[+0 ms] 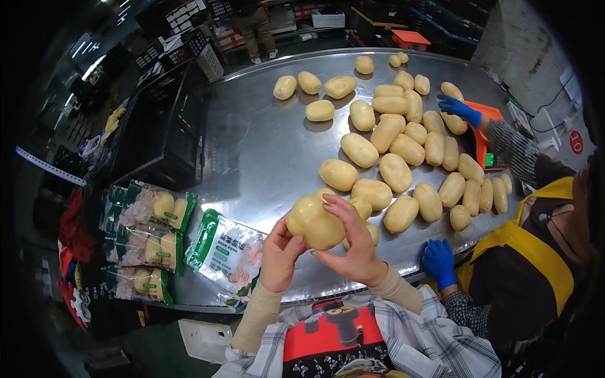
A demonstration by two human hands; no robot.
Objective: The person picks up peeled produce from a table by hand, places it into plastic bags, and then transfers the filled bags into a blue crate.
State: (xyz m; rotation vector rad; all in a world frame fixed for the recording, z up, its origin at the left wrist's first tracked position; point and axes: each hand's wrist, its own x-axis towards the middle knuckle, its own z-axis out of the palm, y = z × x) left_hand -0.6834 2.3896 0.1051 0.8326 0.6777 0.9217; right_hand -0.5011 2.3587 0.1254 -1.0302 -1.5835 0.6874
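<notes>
Between my left hand (280, 253) and my right hand (352, 241) is a peeled lotus root segment (315, 222), raised over the near edge of the steel table (246, 165). The fingers of both hands curl around its sides. Many more peeled lotus root segments (394, 172) lie loose on the table, just beyond my hands and to the right. Left of my left hand rests a stack of printed plastic bags with green edges (227, 257), lying flat. Further left, several filled bags (163, 250) each show lotus root pieces through the film.
A black plastic crate (160, 127) stands at the table's left side. On the right, a co-worker in a yellow apron (529, 250) and blue gloves reaches toward roots beside an orange tray (482, 137). Another person stands beyond the far edge. A white bin (205, 340) is below the table.
</notes>
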